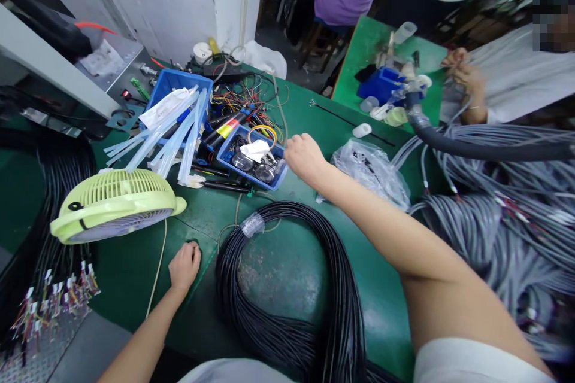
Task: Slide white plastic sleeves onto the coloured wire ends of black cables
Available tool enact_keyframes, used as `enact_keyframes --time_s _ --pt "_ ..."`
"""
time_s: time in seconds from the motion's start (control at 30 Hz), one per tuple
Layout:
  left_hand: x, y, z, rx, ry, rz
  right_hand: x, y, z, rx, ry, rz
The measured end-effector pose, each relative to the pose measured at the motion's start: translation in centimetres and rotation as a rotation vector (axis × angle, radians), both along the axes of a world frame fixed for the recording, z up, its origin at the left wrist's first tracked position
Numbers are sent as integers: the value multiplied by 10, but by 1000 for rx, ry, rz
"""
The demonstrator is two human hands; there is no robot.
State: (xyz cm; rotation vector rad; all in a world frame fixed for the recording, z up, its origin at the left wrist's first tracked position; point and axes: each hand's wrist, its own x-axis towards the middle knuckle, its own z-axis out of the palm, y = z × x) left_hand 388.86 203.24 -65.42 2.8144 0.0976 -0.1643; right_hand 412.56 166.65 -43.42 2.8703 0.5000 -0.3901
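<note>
My right hand (306, 158) is stretched out over the table by the right edge of a small blue bin (256, 158) with dark parts and a white scrap in it. Its fingers are curled together, and what they hold, if anything, is too small to name. My left hand (185, 264) rests closed on the green table (202, 224), left of a coil of black cable (345, 275); its curled fingers hide any content. Clear tape (253, 225) wraps the top left of the coil. A clear plastic bag (371, 170) lies right of my right hand.
A green fan (117, 206) stands at the left, near hanging black wires (58, 191). Behind it, a blue bin (179, 81) holds clear tubes. Grey cable coils (485, 239) fill the right, below another person's hand (465, 72). A dark hose (494, 149) crosses there.
</note>
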Motion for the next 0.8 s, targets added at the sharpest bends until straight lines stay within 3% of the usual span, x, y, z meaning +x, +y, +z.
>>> enact_keyframes --time_s 0.17,0.3,0.37,0.5,0.6,0.7,0.8 --pt "6 -1 9 -26 25 3 -66 -27 14 314 -110 -428" --pt "15 -2 21 -64 34 -33 -146 -25 14 991 -148 -750" --pt "21 -4 26 -86 33 -49 -196 -12 13 1214 -196 -822" --pt "21 -8 28 -157 31 -89 -318 38 3 1241 -175 -873" --pt "6 2 32 -256 67 -184 -417 85 -18 1201 -127 -980" --pt "-23 24 54 -333 60 -246 -508 134 -44 1213 30 -1092" --pt "-37 58 89 -314 -75 -125 -578 176 -64 1232 70 -1117"
